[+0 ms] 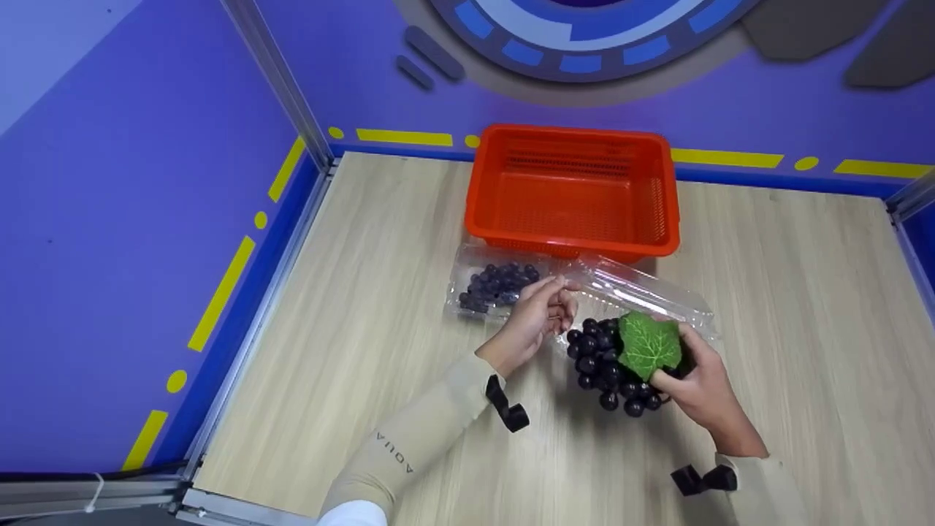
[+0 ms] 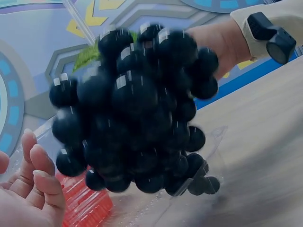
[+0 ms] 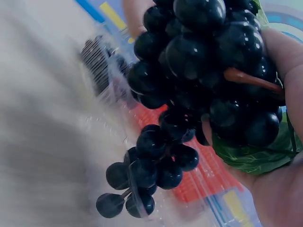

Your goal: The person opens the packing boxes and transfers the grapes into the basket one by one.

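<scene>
My right hand [image 1: 705,383] grips a bunch of black grapes [image 1: 599,358] at the top, with the thumb over a green leaf [image 1: 650,343]. A red-brown stem [image 3: 251,79] juts out among the grapes in the right wrist view. Farther left, my left hand [image 1: 537,321] pinches the edge of a clear plastic bag [image 1: 643,292] between thumb and forefinger. Its other fingers [image 2: 47,187] are loosely bent beside the bunch. The bag's film overlaps the small grapes at the bunch's lower end [image 3: 139,175].
Behind the hands, a red plastic basket [image 1: 570,241] stands against the blue wall. A second clear bag [image 1: 460,281] with dark grapes [image 1: 500,285] lies on the wooden table [image 1: 365,307], just left of the left hand. A metal-framed panel borders the table's left side.
</scene>
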A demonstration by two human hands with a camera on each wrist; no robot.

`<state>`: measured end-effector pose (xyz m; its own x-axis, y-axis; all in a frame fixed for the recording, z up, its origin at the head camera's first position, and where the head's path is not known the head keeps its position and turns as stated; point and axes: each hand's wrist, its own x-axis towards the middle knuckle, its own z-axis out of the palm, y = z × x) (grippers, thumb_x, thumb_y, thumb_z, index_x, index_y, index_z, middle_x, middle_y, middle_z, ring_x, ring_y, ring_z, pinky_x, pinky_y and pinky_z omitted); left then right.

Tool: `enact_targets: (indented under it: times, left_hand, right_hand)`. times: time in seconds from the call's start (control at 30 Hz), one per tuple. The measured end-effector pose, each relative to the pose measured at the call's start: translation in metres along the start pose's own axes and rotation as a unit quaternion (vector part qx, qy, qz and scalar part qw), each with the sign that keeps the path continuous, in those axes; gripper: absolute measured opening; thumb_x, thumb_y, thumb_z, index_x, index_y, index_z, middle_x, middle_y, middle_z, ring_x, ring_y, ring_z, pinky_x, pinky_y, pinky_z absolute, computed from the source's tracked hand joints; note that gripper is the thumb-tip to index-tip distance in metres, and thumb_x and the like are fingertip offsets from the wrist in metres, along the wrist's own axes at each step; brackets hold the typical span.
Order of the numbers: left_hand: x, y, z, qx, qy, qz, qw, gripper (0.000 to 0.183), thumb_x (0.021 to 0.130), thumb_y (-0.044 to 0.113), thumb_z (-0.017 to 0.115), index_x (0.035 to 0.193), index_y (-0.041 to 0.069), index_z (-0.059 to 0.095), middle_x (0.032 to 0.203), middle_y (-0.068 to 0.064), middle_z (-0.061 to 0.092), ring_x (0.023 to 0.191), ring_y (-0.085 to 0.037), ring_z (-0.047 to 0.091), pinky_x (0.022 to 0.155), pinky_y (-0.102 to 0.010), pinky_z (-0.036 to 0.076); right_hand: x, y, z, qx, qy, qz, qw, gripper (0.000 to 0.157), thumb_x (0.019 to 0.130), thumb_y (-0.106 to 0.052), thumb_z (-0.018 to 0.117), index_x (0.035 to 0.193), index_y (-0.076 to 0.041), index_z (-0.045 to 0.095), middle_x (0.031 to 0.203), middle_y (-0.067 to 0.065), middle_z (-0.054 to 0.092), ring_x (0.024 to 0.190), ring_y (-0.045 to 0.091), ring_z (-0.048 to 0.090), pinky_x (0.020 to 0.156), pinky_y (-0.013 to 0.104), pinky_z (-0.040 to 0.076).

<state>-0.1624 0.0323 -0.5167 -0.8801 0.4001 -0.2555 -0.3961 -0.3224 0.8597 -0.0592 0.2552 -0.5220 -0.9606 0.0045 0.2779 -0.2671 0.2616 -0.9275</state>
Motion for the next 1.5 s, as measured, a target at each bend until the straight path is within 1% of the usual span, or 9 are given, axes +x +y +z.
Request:
enact_targets:
  times: [0.2, 0.43, 0.63, 0.77, 0.9, 1.07, 1.27, 1.4, 1.5]
  left_hand:
    - [0.000, -0.003, -0.004, 0.004, 0.011, -0.001, 0.9999, 0.034, 0.101, 0.026, 0.043, 0.110, -0.002, 0.061, 0.065, 0.001, 0.058, 0.051, -0.009, 0.047, 0.045, -0.019, 0.037]
    - [-0.001, -0.004, -0.006, -0.007, 0.008, -0.005, 0.9999, 0.035, 0.102, 0.026, 0.042, 0.112, -0.002, 0.061, 0.067, 0.001, 0.058, 0.053, -0.009, 0.048, 0.047, -0.019, 0.039]
    - [-0.003, -0.007, -0.007, -0.013, 0.009, -0.002, 0.9999, 0.030, 0.102, 0.025, 0.042, 0.106, 0.003, 0.062, 0.067, 0.001, 0.059, 0.053, -0.010, 0.048, 0.047, -0.019, 0.039]
    - [-0.004, -0.010, -0.009, -0.011, 0.013, -0.004, 0.9998, 0.028, 0.102, 0.023, 0.042, 0.105, 0.003, 0.062, 0.066, 0.001, 0.059, 0.051, -0.010, 0.048, 0.046, -0.019, 0.037]
    - [-0.005, -0.015, -0.010, -0.003, 0.017, -0.012, 0.9998, 0.029, 0.101, 0.021, 0.041, 0.108, 0.002, 0.062, 0.065, 0.002, 0.059, 0.051, -0.009, 0.048, 0.046, -0.019, 0.036]
    - [-0.007, -0.024, -0.012, 0.006, 0.029, -0.025, 0.9992, 0.028, 0.100, 0.019, 0.043, 0.110, 0.001, 0.063, 0.066, 0.002, 0.059, 0.051, -0.009, 0.048, 0.045, -0.019, 0.037]
    - [-0.010, -0.036, -0.015, 0.005, 0.024, -0.032, 0.9992, 0.026, 0.098, 0.014, 0.044, 0.110, -0.001, 0.061, 0.066, 0.001, 0.059, 0.053, -0.010, 0.049, 0.047, -0.021, 0.037]
    - [-0.013, -0.044, -0.017, 0.002, 0.024, -0.040, 0.9989, 0.029, 0.096, 0.011, 0.044, 0.115, -0.005, 0.059, 0.067, 0.000, 0.060, 0.055, -0.011, 0.049, 0.049, -0.021, 0.036]
    - [-0.016, -0.049, -0.018, 0.002, 0.024, -0.043, 0.9988, 0.029, 0.096, 0.011, 0.045, 0.116, -0.005, 0.058, 0.068, 0.000, 0.060, 0.056, -0.010, 0.049, 0.048, -0.020, 0.036]
  right_hand:
    - [-0.004, -0.012, -0.003, 0.043, -0.034, 0.013, 0.998, 0.060, 0.062, 0.031, 0.055, 0.119, 0.015, 0.052, 0.114, -0.009, 0.063, 0.099, 0.003, 0.059, 0.083, 0.011, 0.049]
    - [-0.006, -0.016, -0.003, 0.135, -0.084, 0.034, 0.987, 0.060, 0.064, 0.032, 0.052, 0.119, 0.008, 0.054, 0.107, 0.000, 0.065, 0.094, 0.007, 0.061, 0.080, 0.017, 0.052]
    - [-0.006, -0.025, -0.004, 0.185, -0.123, -0.014, 0.975, 0.059, 0.066, 0.033, 0.050, 0.120, 0.008, 0.053, 0.110, 0.004, 0.064, 0.098, 0.009, 0.062, 0.084, 0.017, 0.052]
    - [-0.002, -0.039, -0.006, 0.193, -0.147, -0.053, 0.969, 0.059, 0.067, 0.032, 0.053, 0.121, 0.009, 0.052, 0.119, 0.003, 0.063, 0.104, 0.009, 0.061, 0.087, 0.017, 0.051]
    - [0.004, -0.054, -0.008, 0.192, -0.151, -0.081, 0.966, 0.060, 0.067, 0.032, 0.055, 0.123, 0.010, 0.050, 0.126, 0.003, 0.061, 0.109, 0.009, 0.059, 0.090, 0.018, 0.050]
    - [0.014, -0.067, -0.012, 0.214, -0.117, -0.102, 0.964, 0.064, 0.065, 0.033, 0.052, 0.126, 0.014, 0.048, 0.124, 0.008, 0.061, 0.107, 0.013, 0.060, 0.089, 0.020, 0.050]
    - [0.026, -0.078, -0.016, 0.215, -0.029, -0.083, 0.973, 0.059, 0.066, 0.032, 0.048, 0.117, 0.005, 0.055, 0.108, 0.004, 0.063, 0.094, 0.010, 0.059, 0.079, 0.018, 0.050]
    - [0.035, -0.087, -0.014, 0.192, 0.067, -0.030, 0.979, 0.052, 0.070, 0.028, 0.051, 0.112, -0.001, 0.058, 0.100, 0.004, 0.062, 0.088, 0.012, 0.057, 0.075, 0.018, 0.050]
    - [0.043, -0.094, -0.011, 0.178, 0.133, 0.029, 0.975, 0.049, 0.072, 0.027, 0.051, 0.110, -0.003, 0.059, 0.100, 0.006, 0.061, 0.089, 0.016, 0.055, 0.074, 0.019, 0.050]
